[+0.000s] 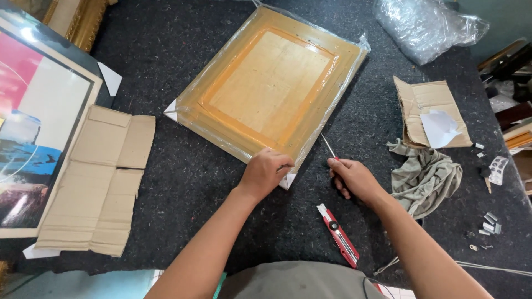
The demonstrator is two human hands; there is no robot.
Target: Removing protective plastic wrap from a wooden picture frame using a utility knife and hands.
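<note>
A wooden picture frame [271, 83] wrapped in clear plastic film lies face down on the dark felt table [183, 182]. My left hand [264, 173] presses on its near corner, where a white corner guard shows. My right hand [352, 178] is just right of that corner and grips a thin tool with a red handle; its metal tip [328, 146] points up toward the frame's right edge. A red utility knife [338, 235] lies on the felt below my right hand.
Flattened cardboard [100, 177] and a large framed picture [33, 122] sit at the left. A torn cardboard piece with white paper [429, 113], a grey rag [424, 177], a bubble wrap bundle [424, 25] and small metal parts [489, 224] are on the right.
</note>
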